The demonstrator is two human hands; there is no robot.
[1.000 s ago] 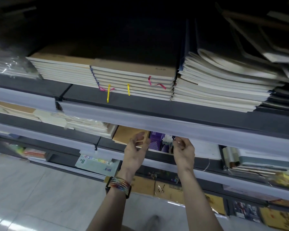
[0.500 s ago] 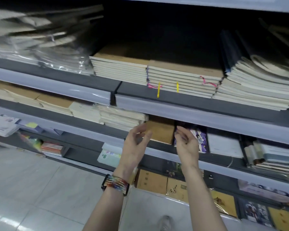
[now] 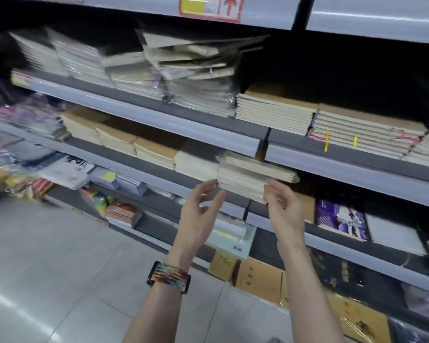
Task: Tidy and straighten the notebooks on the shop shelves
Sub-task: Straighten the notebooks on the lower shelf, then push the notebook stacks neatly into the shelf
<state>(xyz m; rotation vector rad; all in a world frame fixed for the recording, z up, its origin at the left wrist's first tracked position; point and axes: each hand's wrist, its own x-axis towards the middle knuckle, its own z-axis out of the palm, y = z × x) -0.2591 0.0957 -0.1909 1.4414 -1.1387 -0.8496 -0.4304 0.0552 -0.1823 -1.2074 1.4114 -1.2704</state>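
A stationery shop: tiered shelves [image 3: 208, 134] stacked with notebooks [image 3: 273, 112].

A stack of cream notebooks [image 3: 245, 173] lies flat on the middle shelf [image 3: 139, 169], turned askew, its front end jutting past the shelf's edge. To its left, 1 pale stack [image 3: 196, 164] and 3 brown-covered stacks [image 3: 154, 151] sit side by side, touching, further back. On the upper shelf [image 3: 159, 118], a plastic-wrapped pile [image 3: 193, 78] is untidy, with its top books tilted and fanned at odd angles. Just right of it sit 2 level brown-covered stacks: a plain one [image 3: 275, 108] and one with yellow and pink ribbons [image 3: 364, 131] hanging from its front.
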